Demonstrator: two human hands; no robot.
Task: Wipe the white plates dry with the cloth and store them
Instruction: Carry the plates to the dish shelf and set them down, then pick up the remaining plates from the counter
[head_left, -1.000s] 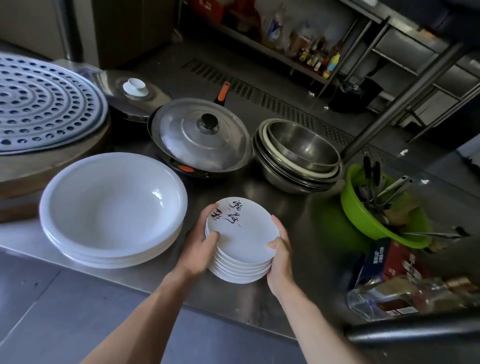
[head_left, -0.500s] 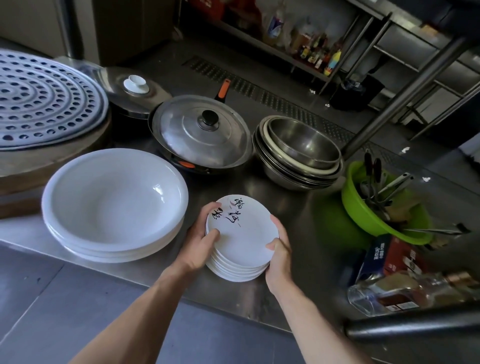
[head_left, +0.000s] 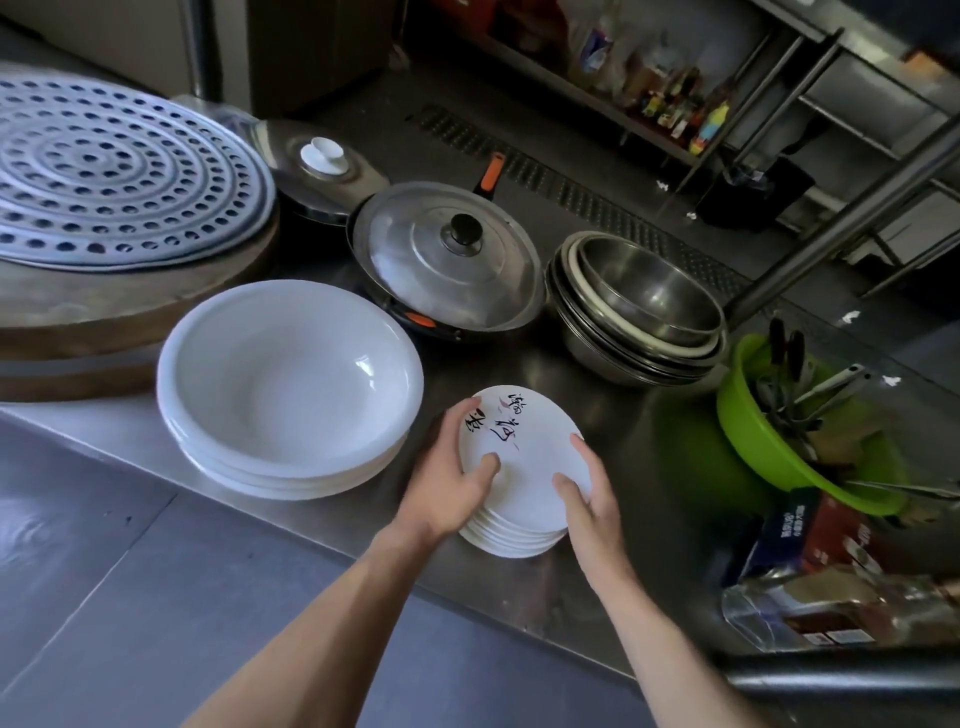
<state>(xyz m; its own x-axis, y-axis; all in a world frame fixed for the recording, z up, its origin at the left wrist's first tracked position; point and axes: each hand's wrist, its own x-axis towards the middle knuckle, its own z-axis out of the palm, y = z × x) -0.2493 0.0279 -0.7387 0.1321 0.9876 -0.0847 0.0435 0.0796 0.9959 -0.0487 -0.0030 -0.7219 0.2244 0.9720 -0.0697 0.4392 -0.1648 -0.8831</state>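
A stack of several small white plates (head_left: 530, 467) stands on the steel counter (head_left: 571, 597) near its front edge; the top plate bears black brush characters. My left hand (head_left: 447, 478) grips the stack's left side, thumb on the top plate. My right hand (head_left: 587, 493) holds the right side, thumb over the rim. Left of it stands a stack of large white deep plates (head_left: 291, 384). No cloth is in view.
Behind the plates are a lidded pan (head_left: 447, 260) with an orange handle, nested steel bowls (head_left: 639, 312), a second lid (head_left: 317, 161) and a perforated steamer tray (head_left: 114, 171) on a wooden block. A green basin (head_left: 779, 447) of utensils and boxed items sit right.
Both hands have stayed on the small plate stack. My left thumb has slid further onto the top plate; the stack has barely shifted.
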